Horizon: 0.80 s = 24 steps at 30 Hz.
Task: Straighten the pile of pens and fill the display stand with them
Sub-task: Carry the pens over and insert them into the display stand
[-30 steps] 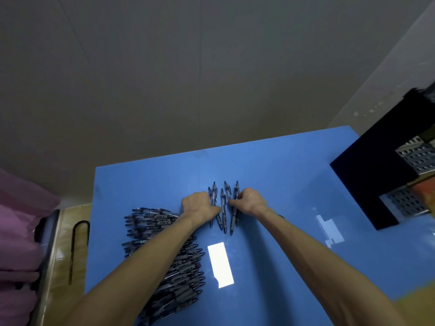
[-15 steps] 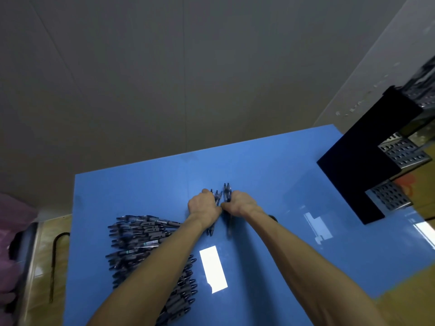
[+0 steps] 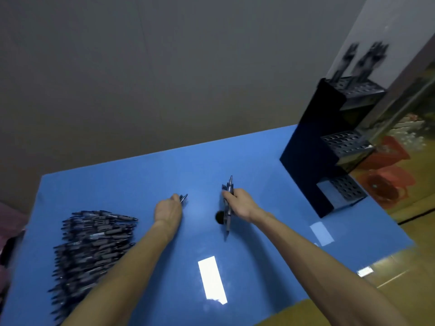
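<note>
A large pile of dark pens (image 3: 94, 241) lies on the left of the blue table (image 3: 259, 161). My right hand (image 3: 240, 203) grips a small bunch of pens (image 3: 227, 196), lifted above the table with the tips pointing away and toward me. My left hand (image 3: 168, 209) is closed around one pen (image 3: 184, 198), whose tip sticks out past the fingers. The black stepped display stand (image 3: 329, 151) rises at the table's right edge, with perforated tiers; several pens (image 3: 362, 60) stand blurred in its top tier.
A bright rectangular light reflection (image 3: 211, 281) lies on the table near me. Beyond the table's right edge is a wooden floor with red objects (image 3: 388, 175). A grey wall stands behind the table. Pink fabric (image 3: 9, 222) shows at far left.
My hands, which pressed several pens together on the table, have parted. The right hand lifted a bunch of pens rightward; the left kept one. The view swung toward the stand.
</note>
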Motion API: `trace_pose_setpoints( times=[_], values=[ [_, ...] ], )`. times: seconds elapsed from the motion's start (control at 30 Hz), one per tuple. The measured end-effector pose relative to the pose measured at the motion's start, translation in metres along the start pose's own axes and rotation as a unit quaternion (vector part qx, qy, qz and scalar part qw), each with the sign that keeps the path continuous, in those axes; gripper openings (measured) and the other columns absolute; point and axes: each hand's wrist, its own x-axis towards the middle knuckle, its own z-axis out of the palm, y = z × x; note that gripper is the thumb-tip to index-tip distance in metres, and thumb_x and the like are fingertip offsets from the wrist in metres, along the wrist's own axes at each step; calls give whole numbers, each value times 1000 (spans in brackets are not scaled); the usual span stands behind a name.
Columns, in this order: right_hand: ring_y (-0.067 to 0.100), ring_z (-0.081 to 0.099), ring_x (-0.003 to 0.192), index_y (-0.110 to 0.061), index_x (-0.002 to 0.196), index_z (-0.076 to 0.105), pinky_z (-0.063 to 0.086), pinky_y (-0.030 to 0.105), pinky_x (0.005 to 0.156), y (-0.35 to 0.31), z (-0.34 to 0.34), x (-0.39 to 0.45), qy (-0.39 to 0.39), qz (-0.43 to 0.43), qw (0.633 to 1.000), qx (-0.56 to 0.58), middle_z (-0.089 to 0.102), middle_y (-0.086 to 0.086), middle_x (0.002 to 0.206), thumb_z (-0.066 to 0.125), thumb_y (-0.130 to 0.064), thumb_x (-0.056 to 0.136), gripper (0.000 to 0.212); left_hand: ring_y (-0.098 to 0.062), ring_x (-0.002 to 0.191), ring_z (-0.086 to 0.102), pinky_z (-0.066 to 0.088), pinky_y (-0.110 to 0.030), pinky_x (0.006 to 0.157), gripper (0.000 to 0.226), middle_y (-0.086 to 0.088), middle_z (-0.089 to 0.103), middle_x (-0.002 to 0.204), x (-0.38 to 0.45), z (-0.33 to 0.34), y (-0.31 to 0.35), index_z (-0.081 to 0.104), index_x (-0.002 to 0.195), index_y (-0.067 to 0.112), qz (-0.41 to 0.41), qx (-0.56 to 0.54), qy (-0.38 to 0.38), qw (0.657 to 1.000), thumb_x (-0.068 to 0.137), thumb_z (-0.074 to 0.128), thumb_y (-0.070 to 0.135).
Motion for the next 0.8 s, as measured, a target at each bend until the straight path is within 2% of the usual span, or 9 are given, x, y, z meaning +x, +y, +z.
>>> trace_pose_setpoints(
  times=[0.1, 0.17, 0.27, 0.33, 0.4, 0.5, 0.57, 0.67, 0.8],
  values=[
    [19, 55, 56, -16, 61, 45, 54, 42, 67, 30, -44, -28, 19, -22, 1000, 10, 59, -2, 56, 47, -38, 100, 45, -24, 111, 70, 52, -32, 86, 27, -5, 69, 123, -17, -2, 25, 41, 128, 9, -2, 1, 13, 1000, 102, 44, 4],
    [14, 56, 55, -17, 60, 47, 49, 36, 64, 51, -74, -51, 32, -31, 999, 16, 59, -7, 53, 46, -35, 100, 44, -29, 104, 71, 52, -37, 81, 26, -8, 71, 117, -27, -6, 40, 38, 128, 9, -4, -29, 23, 999, 102, 44, 10],
    [14, 49, 52, -18, 58, 42, 40, 32, 58, 82, -126, -85, 82, -50, 995, 18, 52, -8, 52, 48, -30, 98, 42, -39, 92, 69, 47, -41, 74, 23, -14, 71, 103, -35, -31, 85, 39, 116, 8, -20, -194, 85, 977, 107, 38, 29],
    [15, 47, 54, -19, 58, 42, 36, 34, 57, 98, -163, -105, 117, -69, 991, 19, 49, -5, 54, 48, -29, 101, 44, -37, 93, 69, 51, -43, 78, 32, -10, 72, 98, -40, -64, 127, 44, 111, 10, -4, -337, 99, 936, 108, 37, 41],
    [15, 49, 54, -18, 62, 43, 35, 34, 58, 110, -202, -122, 137, -83, 986, 47, 50, -3, 55, 47, -30, 105, 45, -29, 87, 72, 54, -45, 84, 28, 1, 73, 87, -48, -110, 174, 49, 101, 16, 52, -470, 111, 874, 106, 43, 42],
    [15, 48, 55, -15, 67, 42, 32, 37, 59, 121, -258, -138, 203, -106, 972, 57, 48, 0, 58, 45, -35, 107, 44, -21, 79, 73, 55, -41, 83, 14, -1, 73, 84, -68, -183, 237, 51, 96, 16, 122, -623, 91, 768, 107, 48, 22],
    [19, 48, 61, -15, 71, 41, 31, 39, 60, 126, -292, -141, 258, -122, 958, 37, 50, 3, 65, 46, -38, 106, 42, -16, 76, 72, 53, -26, 71, 10, -5, 73, 87, -82, -229, 270, 47, 98, 13, 151, -677, 82, 716, 108, 46, 12],
    [20, 48, 68, -11, 80, 45, 33, 38, 60, 132, -335, -141, 310, -127, 940, 58, 53, 6, 77, 46, -39, 106, 38, -14, 82, 71, 52, -20, 64, 6, -8, 76, 96, -95, -278, 302, 47, 104, 12, 189, -703, 83, 681, 110, 44, 13],
    [18, 45, 62, -15, 77, 46, 34, 35, 59, 141, -368, -132, 297, -139, 938, 115, 47, 1, 67, 44, -38, 107, 38, -16, 95, 70, 55, -29, 83, 12, -4, 77, 104, -86, -310, 325, 52, 113, 12, 198, -715, 84, 666, 111, 43, 19]
  ],
)
